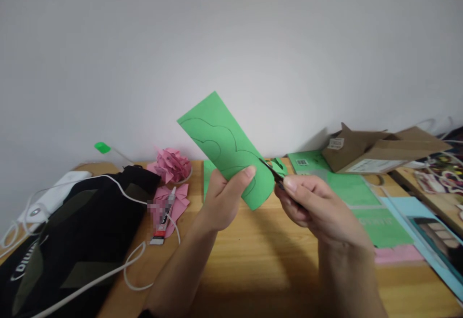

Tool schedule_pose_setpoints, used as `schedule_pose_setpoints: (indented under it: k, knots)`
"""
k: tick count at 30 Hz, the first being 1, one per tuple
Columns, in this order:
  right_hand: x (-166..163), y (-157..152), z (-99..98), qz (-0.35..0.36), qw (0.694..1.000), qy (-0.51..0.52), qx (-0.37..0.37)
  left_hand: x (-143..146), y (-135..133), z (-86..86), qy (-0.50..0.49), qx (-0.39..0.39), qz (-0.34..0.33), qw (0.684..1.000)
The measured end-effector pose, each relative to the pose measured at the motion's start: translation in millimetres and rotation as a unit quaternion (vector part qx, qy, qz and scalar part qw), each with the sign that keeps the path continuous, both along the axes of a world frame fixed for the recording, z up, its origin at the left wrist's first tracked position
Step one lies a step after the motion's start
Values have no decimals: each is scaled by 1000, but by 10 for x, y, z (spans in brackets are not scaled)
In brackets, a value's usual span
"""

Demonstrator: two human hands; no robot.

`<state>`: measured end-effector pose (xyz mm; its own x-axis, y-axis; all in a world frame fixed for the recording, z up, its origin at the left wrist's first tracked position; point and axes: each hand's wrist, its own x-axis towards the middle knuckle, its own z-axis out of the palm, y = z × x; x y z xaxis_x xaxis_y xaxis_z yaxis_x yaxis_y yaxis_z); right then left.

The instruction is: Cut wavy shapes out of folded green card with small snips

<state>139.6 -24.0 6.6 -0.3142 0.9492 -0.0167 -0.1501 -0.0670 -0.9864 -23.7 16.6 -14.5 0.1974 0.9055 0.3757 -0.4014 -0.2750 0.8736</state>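
A green sheet of paper with curved pencil-like outlines is held up above the table, tilted, its lower right end cut to a rounded edge. My left hand pinches it near the lower end, thumb on the front and the other fingers hidden behind. In my right hand is a pair of dark scissors, whose blades lie against the right edge of the paper near a drawn line. The handles are mostly covered by my fingers.
Pink folded paper flowers and a glue tube lie left, beside a black bag and white cables. On the right are an open cardboard box, green paper packs and a light-blue sheet. A wall stands behind.
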Motion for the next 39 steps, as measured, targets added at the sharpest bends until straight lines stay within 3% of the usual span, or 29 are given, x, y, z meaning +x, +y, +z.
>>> schedule_pose_setpoints:
  k: [9, 14, 19, 22, 24, 30, 39]
  knots:
    - [38, 0, 1, 13, 1000, 4, -14, -3, 20, -23, -12, -3, -16, 1000]
    - [233, -26, 64, 67, 997, -9, -31, -15, 80, 11, -19, -45, 22, 999]
    - [235, -9, 71, -61, 996, 45, 36, 3, 117, 31, 21, -105, -4, 994]
    - [154, 36, 55, -157, 984, -5, 80, 36, 123, 13, 62, -134, -24, 989]
    - [122, 63, 48, -177, 979, -50, 90, 49, 129, -8, 92, -142, -48, 984]
    - [128, 85, 41, -110, 981, -95, 127, 57, 134, -64, 129, -105, -191, 967]
    - [153, 89, 49, -64, 982, -110, 137, 71, 103, -79, 152, -108, -254, 949]
